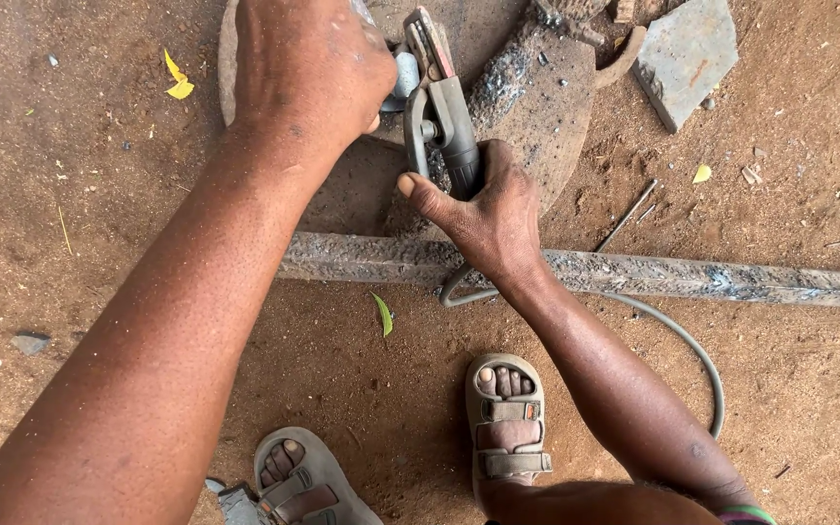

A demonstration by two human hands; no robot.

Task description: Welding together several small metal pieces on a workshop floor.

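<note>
Your right hand [483, 209] is wrapped around the handle of the welding electrode holder [444, 107], whose long axis runs up the frame, jaws pointing away from you over the round metal disc [546, 117]. Your left hand [308, 68] is closed on a small grey piece [404, 76] (mostly hidden) beside those jaws. A steel bar [692, 277] lies crosswise below.

Probably an outdoor welding yard: bare dirt ground [99, 175], a scorched steel bar [692, 277], a welding electrode holder [444, 107].
</note>
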